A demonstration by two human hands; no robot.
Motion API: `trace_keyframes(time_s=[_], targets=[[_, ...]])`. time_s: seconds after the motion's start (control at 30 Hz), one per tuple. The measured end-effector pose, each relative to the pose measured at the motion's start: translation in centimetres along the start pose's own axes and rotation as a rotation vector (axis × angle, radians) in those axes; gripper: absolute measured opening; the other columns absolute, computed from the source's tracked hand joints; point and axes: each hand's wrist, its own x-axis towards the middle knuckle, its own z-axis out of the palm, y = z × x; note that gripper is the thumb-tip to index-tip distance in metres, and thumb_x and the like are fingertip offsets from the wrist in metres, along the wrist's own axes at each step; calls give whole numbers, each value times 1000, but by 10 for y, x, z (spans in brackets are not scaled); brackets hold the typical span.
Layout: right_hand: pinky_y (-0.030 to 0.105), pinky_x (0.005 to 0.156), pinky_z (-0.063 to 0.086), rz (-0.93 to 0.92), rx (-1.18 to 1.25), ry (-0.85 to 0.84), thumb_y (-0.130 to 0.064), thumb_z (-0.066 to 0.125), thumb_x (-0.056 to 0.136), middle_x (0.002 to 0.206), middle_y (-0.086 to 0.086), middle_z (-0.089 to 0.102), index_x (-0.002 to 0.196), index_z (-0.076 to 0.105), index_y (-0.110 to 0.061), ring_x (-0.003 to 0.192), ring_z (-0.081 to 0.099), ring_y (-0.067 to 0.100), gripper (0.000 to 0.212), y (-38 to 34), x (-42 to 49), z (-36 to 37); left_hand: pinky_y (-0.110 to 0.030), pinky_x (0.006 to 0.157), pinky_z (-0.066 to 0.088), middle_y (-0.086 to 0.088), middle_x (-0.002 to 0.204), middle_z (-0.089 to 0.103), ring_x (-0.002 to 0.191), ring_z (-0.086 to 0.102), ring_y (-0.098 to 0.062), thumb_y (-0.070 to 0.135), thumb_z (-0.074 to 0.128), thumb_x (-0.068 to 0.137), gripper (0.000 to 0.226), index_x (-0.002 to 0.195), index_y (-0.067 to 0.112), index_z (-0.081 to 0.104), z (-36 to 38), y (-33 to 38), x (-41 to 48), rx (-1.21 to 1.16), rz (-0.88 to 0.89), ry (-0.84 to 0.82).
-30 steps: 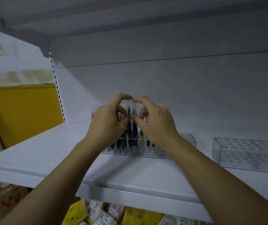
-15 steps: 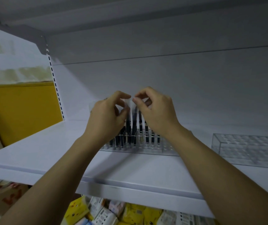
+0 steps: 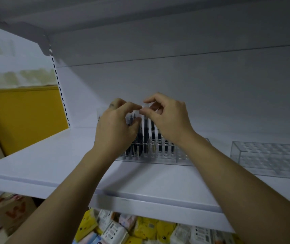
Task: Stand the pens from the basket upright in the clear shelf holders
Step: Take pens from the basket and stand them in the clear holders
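Note:
A clear holder (image 3: 184, 158) stands on the white shelf (image 3: 52, 166), with several dark pens (image 3: 145, 138) with clear caps upright in its left part. My left hand (image 3: 114, 127) hovers over the left pens, its fingers curled around a bunch of pens. My right hand (image 3: 168, 117) is just to the right, pinching the clear top of one upright pen between thumb and forefinger. The two hands nearly touch at the fingertips. The basket is not in view.
A second clear holder (image 3: 270, 159) with no pens sits on the shelf at the right. A yellow panel (image 3: 23, 118) stands at the left. Below the shelf edge lie several yellow and white packets (image 3: 123, 228). Another shelf hangs overhead.
My right hand has shifted to the right and a little up along the row of pens. My left hand stays over the left pens. The view has tilted slightly.

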Motion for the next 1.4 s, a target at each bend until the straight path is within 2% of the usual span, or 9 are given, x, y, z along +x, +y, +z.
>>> trace_keyframes(time_s=[0.33, 0.43, 0.53, 0.67, 0.83, 1.03, 1.17, 1.27, 1.4], targets=[[31, 74, 53, -42, -150, -141, -27, 67, 89, 83, -12, 60, 132, 57, -30, 69, 54, 6, 44, 4, -15, -6, -36, 66, 54, 9, 83, 55, 69, 53, -14, 24, 68, 86, 47, 131, 29, 57, -12, -4, -5, 91, 38, -125], [31, 81, 51, -11, -200, -175, -35, 69, 86, 102, -15, 54, 143, 41, -33, 83, 54, 6, 63, 0, -26, -11, -36, 70, 55, 11, 92, 52, 72, 51, -11, 24, 69, 86, 56, 138, 31, 49, -18, 0, -9, 46, 31, -172], [32, 98, 44, -12, -240, -183, -38, 69, 86, 126, -8, 49, 146, 35, -31, 112, 48, 9, 70, -6, -34, -16, -38, 76, 56, 11, 103, 52, 77, 54, -9, 25, 69, 86, 61, 141, 31, 44, -23, 3, -16, 2, 0, -184], [27, 111, 25, 4, -308, -190, -41, 67, 86, 144, -8, 39, 147, 33, -31, 132, 33, 13, 70, -16, -55, -22, -38, 88, 53, 4, 123, 55, 104, 55, -15, 30, 67, 86, 57, 139, 28, 46, -33, 10, -38, -3, -5, -162], [37, 112, 36, 22, -216, -192, -41, 67, 87, 143, -11, 41, 144, 39, -33, 132, 38, 10, 65, -24, -114, -24, -30, 97, 43, 3, 135, 55, 120, 51, -16, 38, 65, 88, 56, 139, 25, 47, -43, 19, -75, 29, 49, -158], [34, 102, 44, -157, -232, 42, -29, 70, 84, 127, 0, 59, 129, 59, -16, 120, 53, 18, 48, -44, -185, -34, -20, 101, 33, 0, 130, 59, 120, 48, -14, 43, 55, 88, 52, 132, 16, 56, -50, 40, -145, -20, 129, -174], [37, 91, 49, -224, -263, 127, -19, 70, 83, 110, 7, 64, 114, 67, -8, 105, 59, 23, 33, -41, -247, -27, -33, 93, 46, -1, 120, 63, 112, 56, -19, 37, 58, 89, 44, 126, 14, 60, -45, 46, -202, -113, 116, -176], [36, 87, 48, -52, -251, 42, -31, 64, 84, 106, 4, 64, 112, 67, -12, 99, 59, 22, 34, -23, -301, -7, -31, 88, 45, -2, 116, 64, 106, 57, -20, 37, 58, 88, 42, 123, 14, 62, -31, 48, -248, -133, 55, -252], [36, 96, 43, 302, -247, -256, -39, 65, 83, 121, 0, 61, 125, 61, -19, 114, 53, 19, 47, 23, -379, 17, -35, 87, 47, -1, 117, 64, 108, 58, -24, 46, 54, 86, 48, 124, 18, 61, 6, 44, -313, -122, -69, -502]])
